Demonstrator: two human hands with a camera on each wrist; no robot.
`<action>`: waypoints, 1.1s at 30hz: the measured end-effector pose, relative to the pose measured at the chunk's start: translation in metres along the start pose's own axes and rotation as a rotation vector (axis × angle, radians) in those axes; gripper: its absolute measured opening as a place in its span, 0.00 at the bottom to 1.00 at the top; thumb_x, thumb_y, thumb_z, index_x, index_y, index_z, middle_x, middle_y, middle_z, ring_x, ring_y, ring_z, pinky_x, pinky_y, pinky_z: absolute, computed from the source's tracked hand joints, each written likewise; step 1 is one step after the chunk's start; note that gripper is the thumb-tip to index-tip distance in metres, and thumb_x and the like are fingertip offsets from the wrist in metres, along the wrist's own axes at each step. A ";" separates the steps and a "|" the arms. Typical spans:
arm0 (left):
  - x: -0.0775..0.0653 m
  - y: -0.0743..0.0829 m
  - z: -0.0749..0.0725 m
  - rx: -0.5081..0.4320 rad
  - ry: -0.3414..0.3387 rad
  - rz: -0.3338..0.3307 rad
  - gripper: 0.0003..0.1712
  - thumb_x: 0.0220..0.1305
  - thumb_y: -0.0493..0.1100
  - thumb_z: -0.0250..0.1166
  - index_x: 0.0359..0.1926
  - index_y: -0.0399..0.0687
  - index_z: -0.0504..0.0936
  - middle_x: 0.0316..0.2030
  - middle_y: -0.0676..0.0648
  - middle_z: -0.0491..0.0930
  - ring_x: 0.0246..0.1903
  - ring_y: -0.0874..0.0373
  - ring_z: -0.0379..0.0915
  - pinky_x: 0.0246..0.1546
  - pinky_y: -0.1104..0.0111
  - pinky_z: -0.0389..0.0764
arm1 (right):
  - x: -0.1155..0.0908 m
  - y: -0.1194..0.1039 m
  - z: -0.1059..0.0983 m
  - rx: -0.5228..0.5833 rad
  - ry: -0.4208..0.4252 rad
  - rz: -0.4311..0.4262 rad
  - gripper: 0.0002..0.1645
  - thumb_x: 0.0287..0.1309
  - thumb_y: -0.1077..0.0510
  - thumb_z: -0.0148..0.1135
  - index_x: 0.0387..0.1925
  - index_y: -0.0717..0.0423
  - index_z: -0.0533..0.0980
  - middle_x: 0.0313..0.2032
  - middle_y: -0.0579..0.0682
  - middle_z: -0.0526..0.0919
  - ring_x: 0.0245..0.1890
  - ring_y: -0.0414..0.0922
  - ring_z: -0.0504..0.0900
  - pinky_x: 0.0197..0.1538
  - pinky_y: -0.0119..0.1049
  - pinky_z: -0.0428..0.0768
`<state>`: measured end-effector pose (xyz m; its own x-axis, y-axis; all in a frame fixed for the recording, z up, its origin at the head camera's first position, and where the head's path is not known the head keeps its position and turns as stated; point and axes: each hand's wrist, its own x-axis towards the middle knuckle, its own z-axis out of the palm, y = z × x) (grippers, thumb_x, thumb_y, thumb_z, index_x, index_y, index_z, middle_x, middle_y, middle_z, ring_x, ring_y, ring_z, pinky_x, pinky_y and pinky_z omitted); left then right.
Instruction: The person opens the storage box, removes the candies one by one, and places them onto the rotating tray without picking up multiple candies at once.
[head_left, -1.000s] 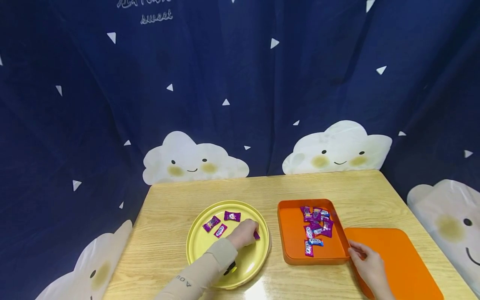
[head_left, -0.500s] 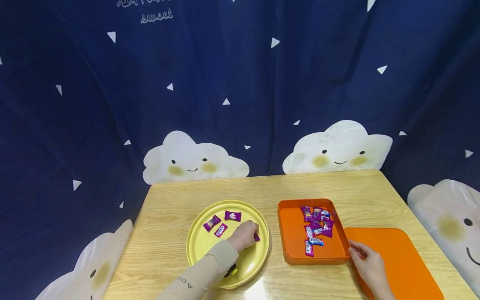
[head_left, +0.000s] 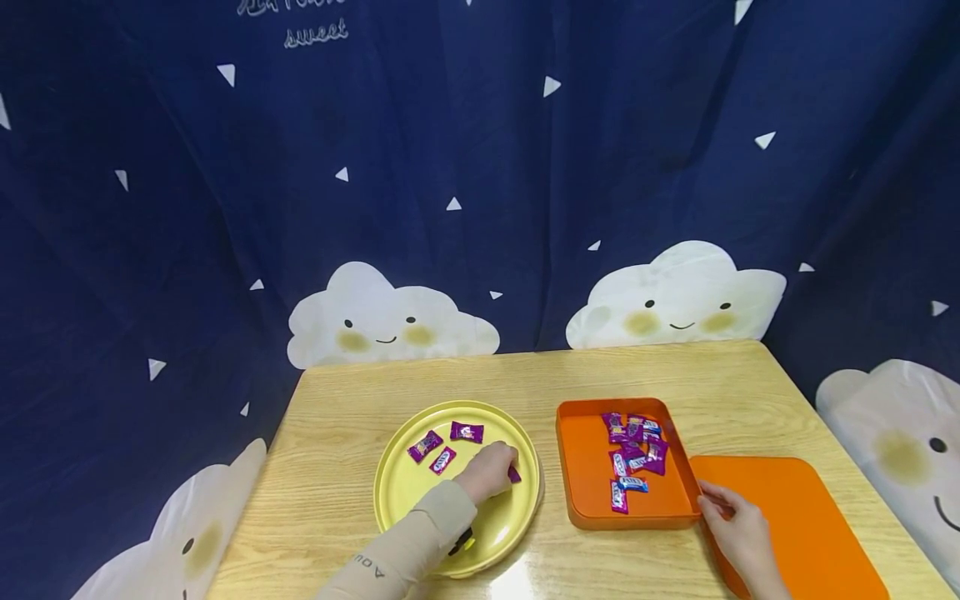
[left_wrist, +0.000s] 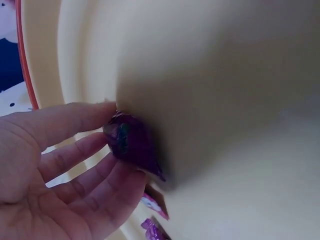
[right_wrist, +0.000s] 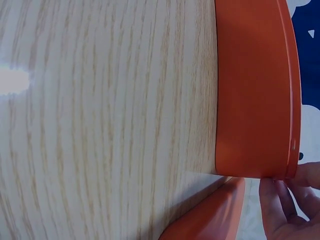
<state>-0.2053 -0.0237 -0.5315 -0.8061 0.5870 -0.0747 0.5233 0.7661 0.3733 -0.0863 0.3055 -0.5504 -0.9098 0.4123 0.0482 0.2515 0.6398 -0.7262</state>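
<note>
My left hand (head_left: 486, 472) is low over the yellow round tray (head_left: 384, 500), with a purple-wrapped candy (left_wrist: 131, 142) pinched between thumb and fingers. In the head view only the end of that candy shows past the hand. Several other wrapped candies lie on the tray, among them a purple one (head_left: 467, 432) and a pink-and-white one (head_left: 442, 460). My right hand (head_left: 738, 527) rests its fingertips against the outer right side of the orange square box (head_left: 581, 483), near its front corner. Purple, pink and blue candies (head_left: 633, 483) lie inside that box.
A flat orange lid (head_left: 802, 533) lies on the wooden table (head_left: 337, 417) right of the box, partly under the right hand. A dark blue curtain (head_left: 450, 125) with cloud prints hangs behind the table.
Both hands stay almost where they were, the left at the candy on the tray, the right at the box's side. The head view shifts very slightly.
</note>
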 end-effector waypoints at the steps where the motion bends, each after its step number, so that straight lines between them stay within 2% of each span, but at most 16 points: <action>1: 0.000 0.000 -0.001 -0.008 -0.005 -0.003 0.07 0.43 0.32 0.69 0.23 0.44 0.78 0.20 0.54 0.70 0.23 0.65 0.63 0.27 0.77 0.68 | 0.000 0.000 0.000 0.001 -0.005 0.004 0.18 0.54 0.64 0.60 0.46 0.69 0.76 0.35 0.62 0.82 0.24 0.23 0.70 0.27 0.22 0.71; 5: 0.004 0.000 -0.012 -0.049 -0.010 -0.038 0.11 0.43 0.33 0.68 0.32 0.39 0.80 0.29 0.47 0.77 0.29 0.60 0.69 0.34 0.73 0.73 | 0.000 0.000 -0.002 0.004 -0.016 0.008 0.18 0.55 0.63 0.60 0.47 0.69 0.75 0.36 0.62 0.82 0.25 0.23 0.70 0.28 0.22 0.71; 9: 0.013 0.001 -0.028 -0.074 0.045 -0.101 0.20 0.47 0.36 0.65 0.44 0.37 0.78 0.42 0.39 0.77 0.40 0.51 0.74 0.42 0.64 0.76 | 0.001 0.000 -0.002 -0.001 -0.010 -0.002 0.18 0.54 0.64 0.60 0.47 0.69 0.76 0.36 0.63 0.82 0.25 0.23 0.70 0.27 0.21 0.71; 12: 0.020 0.003 -0.038 -0.051 0.087 -0.123 0.25 0.51 0.42 0.66 0.52 0.40 0.75 0.50 0.38 0.73 0.48 0.45 0.71 0.46 0.57 0.75 | 0.001 0.000 -0.002 -0.006 -0.003 -0.004 0.18 0.54 0.64 0.60 0.47 0.69 0.76 0.37 0.63 0.82 0.25 0.22 0.70 0.27 0.20 0.71; 15: 0.027 0.007 -0.042 -0.003 0.093 -0.124 0.33 0.54 0.51 0.65 0.59 0.44 0.70 0.57 0.38 0.67 0.55 0.42 0.65 0.51 0.51 0.70 | 0.001 0.001 -0.002 -0.007 0.001 0.000 0.18 0.54 0.64 0.60 0.46 0.69 0.76 0.37 0.63 0.82 0.24 0.21 0.69 0.27 0.19 0.70; 18: 0.034 0.013 -0.043 0.027 0.072 -0.119 0.38 0.55 0.58 0.62 0.63 0.48 0.65 0.61 0.39 0.63 0.59 0.41 0.60 0.55 0.46 0.64 | 0.001 0.001 -0.002 -0.012 0.010 -0.006 0.18 0.54 0.64 0.61 0.46 0.69 0.76 0.36 0.62 0.82 0.24 0.22 0.69 0.27 0.19 0.69; 21: 0.042 0.022 -0.039 0.045 0.047 -0.099 0.39 0.55 0.60 0.61 0.65 0.51 0.64 0.63 0.40 0.61 0.62 0.42 0.57 0.58 0.45 0.60 | 0.001 0.002 -0.001 -0.013 0.015 -0.002 0.18 0.54 0.63 0.61 0.46 0.68 0.76 0.35 0.61 0.83 0.24 0.22 0.70 0.27 0.20 0.70; 26: 0.057 0.042 -0.031 0.098 0.017 -0.043 0.39 0.56 0.61 0.60 0.65 0.54 0.63 0.65 0.43 0.59 0.64 0.46 0.54 0.60 0.48 0.58 | 0.002 0.004 0.001 0.005 0.010 0.019 0.17 0.53 0.64 0.60 0.46 0.68 0.76 0.34 0.61 0.83 0.25 0.27 0.73 0.26 0.25 0.73; 33: 0.071 0.077 -0.023 0.154 -0.014 0.006 0.39 0.55 0.63 0.59 0.66 0.58 0.62 0.65 0.48 0.59 0.64 0.52 0.54 0.62 0.55 0.59 | 0.001 0.001 0.000 0.017 -0.026 0.038 0.19 0.55 0.63 0.59 0.48 0.69 0.75 0.36 0.62 0.82 0.25 0.23 0.70 0.28 0.22 0.72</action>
<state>-0.2283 0.0712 -0.4870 -0.7994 0.5946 -0.0861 0.5651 0.7929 0.2280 -0.0872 0.3068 -0.5507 -0.9079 0.4192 0.0026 0.2808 0.6128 -0.7386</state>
